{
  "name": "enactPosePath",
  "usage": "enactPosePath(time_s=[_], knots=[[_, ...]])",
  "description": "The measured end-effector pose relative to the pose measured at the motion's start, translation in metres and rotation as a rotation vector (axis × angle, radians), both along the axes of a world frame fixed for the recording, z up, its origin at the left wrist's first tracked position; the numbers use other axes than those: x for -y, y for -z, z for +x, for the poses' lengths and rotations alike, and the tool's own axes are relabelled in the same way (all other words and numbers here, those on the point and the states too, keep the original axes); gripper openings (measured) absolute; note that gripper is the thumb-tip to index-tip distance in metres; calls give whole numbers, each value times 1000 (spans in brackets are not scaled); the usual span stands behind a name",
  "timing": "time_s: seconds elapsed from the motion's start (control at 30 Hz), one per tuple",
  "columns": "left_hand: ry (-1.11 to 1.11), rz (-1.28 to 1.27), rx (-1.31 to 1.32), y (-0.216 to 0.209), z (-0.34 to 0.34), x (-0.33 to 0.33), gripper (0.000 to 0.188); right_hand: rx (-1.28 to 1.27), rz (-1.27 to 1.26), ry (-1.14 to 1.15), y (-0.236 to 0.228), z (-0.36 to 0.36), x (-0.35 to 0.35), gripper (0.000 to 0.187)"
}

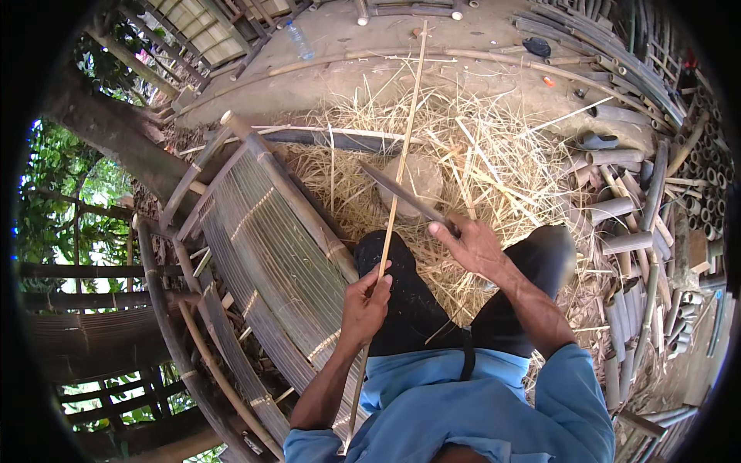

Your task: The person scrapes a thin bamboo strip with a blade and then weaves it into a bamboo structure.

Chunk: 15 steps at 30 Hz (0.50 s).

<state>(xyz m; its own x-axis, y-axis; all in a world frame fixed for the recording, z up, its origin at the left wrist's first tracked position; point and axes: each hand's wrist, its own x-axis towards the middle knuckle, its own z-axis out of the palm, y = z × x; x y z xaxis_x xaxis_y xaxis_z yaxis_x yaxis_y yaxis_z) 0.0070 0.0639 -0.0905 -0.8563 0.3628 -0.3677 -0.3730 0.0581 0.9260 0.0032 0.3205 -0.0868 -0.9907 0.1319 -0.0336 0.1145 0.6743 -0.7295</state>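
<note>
A long strip (407, 139) runs from beside the left hip past the knees, pinched between the left hand's (365, 307) thumb and fingers. The right hand (473, 245) is closed around a knife (421, 205), its blade crossing the strip above a round block (426, 179) amid shavings (509, 166).

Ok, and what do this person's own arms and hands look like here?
The left hand and right hand are ungloved, with no watch or bracelet visible. Both forearms are bare below plain blue sleeves, left and right.
</note>
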Motion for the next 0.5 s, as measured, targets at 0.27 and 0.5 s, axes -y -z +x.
enactPosePath(time_s=[0.27,0.5], knots=[[55,-123,-44,-13,13,12,33,-9,406,-311,-6,-1,14,67],[39,-89,36,-26,28,17,30,37,483,-365,-16,-10,-2,77]])
